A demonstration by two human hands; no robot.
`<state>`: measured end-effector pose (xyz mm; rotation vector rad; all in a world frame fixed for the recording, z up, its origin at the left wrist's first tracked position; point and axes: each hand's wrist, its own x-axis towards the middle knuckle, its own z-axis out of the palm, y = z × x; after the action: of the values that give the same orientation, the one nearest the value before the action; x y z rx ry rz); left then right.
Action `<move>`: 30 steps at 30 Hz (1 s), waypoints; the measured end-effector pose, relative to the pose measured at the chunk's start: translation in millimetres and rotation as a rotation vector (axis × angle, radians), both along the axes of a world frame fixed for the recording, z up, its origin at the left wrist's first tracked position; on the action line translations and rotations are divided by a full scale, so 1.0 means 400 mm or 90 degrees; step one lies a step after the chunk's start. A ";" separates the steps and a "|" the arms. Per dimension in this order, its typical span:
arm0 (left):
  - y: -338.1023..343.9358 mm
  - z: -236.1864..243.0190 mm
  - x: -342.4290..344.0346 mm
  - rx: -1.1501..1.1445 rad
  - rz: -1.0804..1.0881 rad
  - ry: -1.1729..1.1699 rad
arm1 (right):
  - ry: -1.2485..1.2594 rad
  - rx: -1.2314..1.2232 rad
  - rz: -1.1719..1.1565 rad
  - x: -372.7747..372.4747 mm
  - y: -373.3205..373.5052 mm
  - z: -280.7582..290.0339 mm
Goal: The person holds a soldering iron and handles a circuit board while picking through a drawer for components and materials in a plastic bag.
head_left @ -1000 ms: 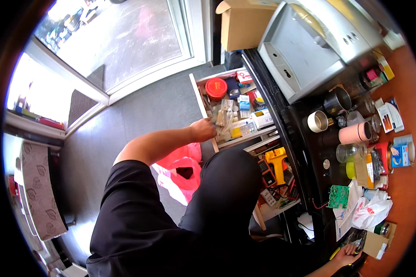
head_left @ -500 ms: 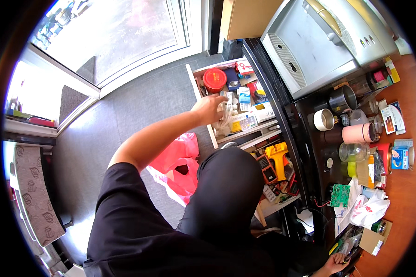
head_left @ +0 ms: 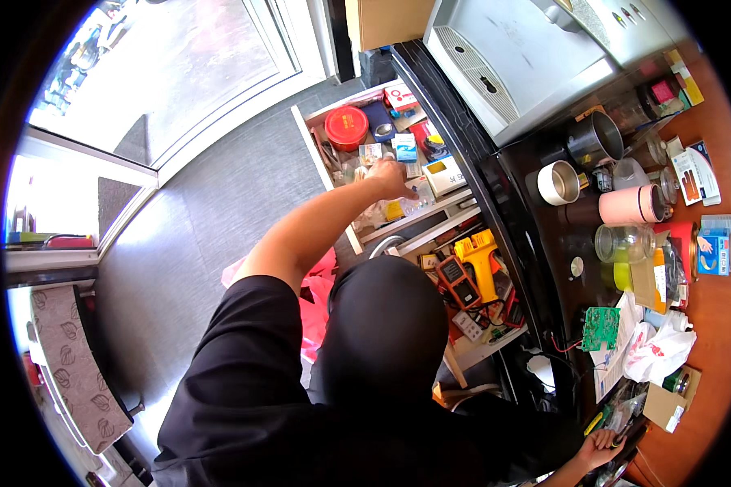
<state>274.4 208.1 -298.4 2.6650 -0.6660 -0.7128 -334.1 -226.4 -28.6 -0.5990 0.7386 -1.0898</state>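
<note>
Left hand (head_left: 388, 177) is hovering over the middle of the upper drawer (head_left: 321, 162), having shifted in from its left wall a second ago. Nearest the body, lower right of the frame: right hand (head_left: 599, 449) is closing thumb and fingers around a slim dark tool (head_left: 620, 441). Knee (head_left: 390, 325) is filling bottom centre, beside the lower drawer (head_left: 455, 367), where a yellow gun-shaped tool (head_left: 480, 264) is lying next to a meter (head_left: 458, 282). Farther out, left arm (head_left: 309, 227) is stretching diagonally toward upper centre, palm facing down. Back of that hand is hiding most fingertips; cannot tell whether they are pinching anything. Clear pack (head_left: 418, 197) is lying just beside the fingers, small blue-and-white box (head_left: 405, 147) just above them. Red tub (head_left: 347, 128) is standing beyond, upper left. Good handling, judging by the crowding: keeping the wrist high, parting the contents gently, gripping by edges, lifting straight up without dragging neighbours.
</note>
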 end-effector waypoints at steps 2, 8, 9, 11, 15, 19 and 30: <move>-0.017 0.013 -0.020 0.004 0.063 0.049 | 0.021 -0.004 -0.015 0.006 0.000 -0.002; -0.045 -0.004 -0.055 0.041 0.080 0.014 | 0.004 -0.015 0.019 -0.003 -0.021 -0.009; -0.040 0.000 -0.046 0.009 0.067 0.030 | -0.001 -0.011 0.027 -0.009 -0.022 -0.009; -0.017 -0.001 0.000 -0.062 0.056 0.077 | -0.004 -0.006 0.027 -0.016 -0.027 -0.010; 0.068 0.132 0.112 -0.211 0.144 0.198 | -0.005 0.008 0.006 -0.013 -0.024 -0.008; 0.104 0.182 0.174 -0.404 0.276 0.339 | -0.001 0.008 0.002 0.000 -0.018 -0.004; 0.012 0.044 0.051 -0.149 0.003 0.147 | 0.003 -0.033 0.063 -0.074 -0.041 -0.017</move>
<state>294.7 212.7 -281.0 2.3273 -0.6375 -0.8681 -363.8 -242.8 -35.4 -0.6764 0.6790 -1.0185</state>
